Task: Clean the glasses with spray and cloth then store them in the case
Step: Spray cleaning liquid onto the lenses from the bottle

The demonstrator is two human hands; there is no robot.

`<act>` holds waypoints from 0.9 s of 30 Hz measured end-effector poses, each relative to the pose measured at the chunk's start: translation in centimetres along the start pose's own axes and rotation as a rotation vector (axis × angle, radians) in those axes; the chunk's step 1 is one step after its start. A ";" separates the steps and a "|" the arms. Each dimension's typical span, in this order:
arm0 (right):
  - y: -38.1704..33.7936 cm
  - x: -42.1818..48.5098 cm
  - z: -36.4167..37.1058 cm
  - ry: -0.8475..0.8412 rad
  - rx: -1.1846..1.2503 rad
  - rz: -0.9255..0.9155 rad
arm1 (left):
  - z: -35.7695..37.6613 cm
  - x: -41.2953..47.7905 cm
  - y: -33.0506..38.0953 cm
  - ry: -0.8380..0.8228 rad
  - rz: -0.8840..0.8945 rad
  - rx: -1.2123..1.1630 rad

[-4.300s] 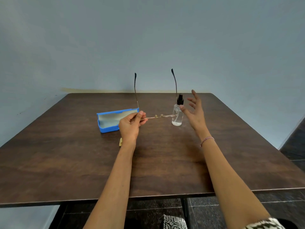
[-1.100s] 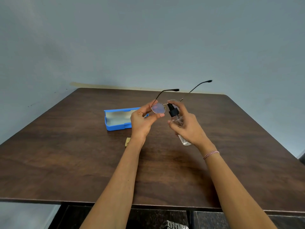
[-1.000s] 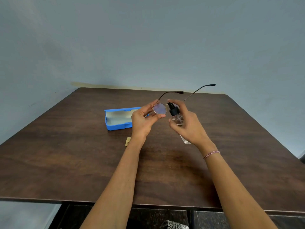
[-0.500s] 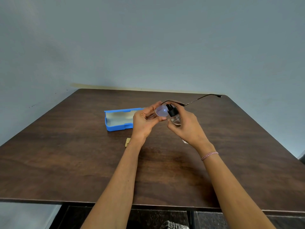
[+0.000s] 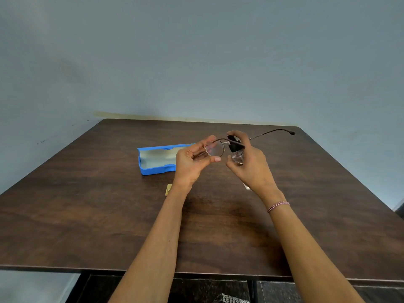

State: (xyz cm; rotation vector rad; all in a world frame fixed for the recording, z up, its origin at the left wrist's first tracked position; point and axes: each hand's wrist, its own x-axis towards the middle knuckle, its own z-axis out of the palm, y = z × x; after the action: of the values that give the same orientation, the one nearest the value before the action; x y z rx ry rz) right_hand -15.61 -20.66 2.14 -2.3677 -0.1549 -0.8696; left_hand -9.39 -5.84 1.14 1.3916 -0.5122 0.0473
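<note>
My left hand [image 5: 189,164] pinches the glasses [image 5: 215,149] by one rim so the lens faces the spray bottle [image 5: 237,156] gripped in my right hand [image 5: 251,170], nozzle close (case [image 5: 153,169] open at left).

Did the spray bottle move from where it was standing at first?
Yes. The bottle left the table, right of the case; the right hand holds it up by the glasses.

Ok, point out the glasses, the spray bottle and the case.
glasses [image 5: 215,150]: head view, on the visible round lens.
spray bottle [image 5: 235,146]: head view, on its black cap.
case [image 5: 153,171]: head view, on its blue front wall.
</note>
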 end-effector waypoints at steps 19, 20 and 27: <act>-0.9 -0.2 0.5 -0.083 -0.047 -0.078 | -0.6 0.4 -0.4 0.087 0.047 0.026; -0.9 -0.2 0.5 -0.080 -0.044 -0.079 | -0.5 0.4 -0.4 0.084 0.047 0.023; -1.1 -0.1 0.3 -0.117 -0.067 -0.082 | -0.6 0.5 -0.4 0.092 0.057 0.023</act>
State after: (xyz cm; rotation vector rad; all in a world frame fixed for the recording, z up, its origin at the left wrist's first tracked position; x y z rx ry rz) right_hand -15.85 -19.59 2.40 -2.4913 -0.2751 -0.7851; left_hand -8.66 -5.51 0.88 1.3905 -0.4751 0.1631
